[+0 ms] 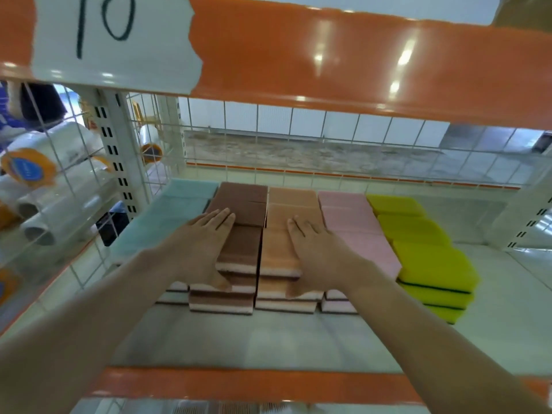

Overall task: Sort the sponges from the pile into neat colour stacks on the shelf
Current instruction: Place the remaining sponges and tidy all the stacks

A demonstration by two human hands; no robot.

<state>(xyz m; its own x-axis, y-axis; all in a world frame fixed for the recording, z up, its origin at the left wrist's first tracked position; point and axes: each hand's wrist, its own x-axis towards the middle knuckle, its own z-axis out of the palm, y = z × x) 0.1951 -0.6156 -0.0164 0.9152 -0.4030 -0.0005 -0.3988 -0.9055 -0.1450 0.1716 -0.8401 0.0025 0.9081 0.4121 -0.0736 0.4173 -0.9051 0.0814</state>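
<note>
Bare shelf (268, 339) in front of sponge stacks (286, 234) and right of yellow ones; wire mesh (74, 180) blocks left, beam (328, 64) overhead.

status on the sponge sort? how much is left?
Looks nearly done. Five colour rows stand on the shelf: blue stack, brown stack, orange stack, pink stack, yellow-green stack. No loose pile is in view. In hand: the left hand and right hand lie flat on the brown and orange stacks, apparently squaring them. Left: evening up the staggered front edges.
</note>
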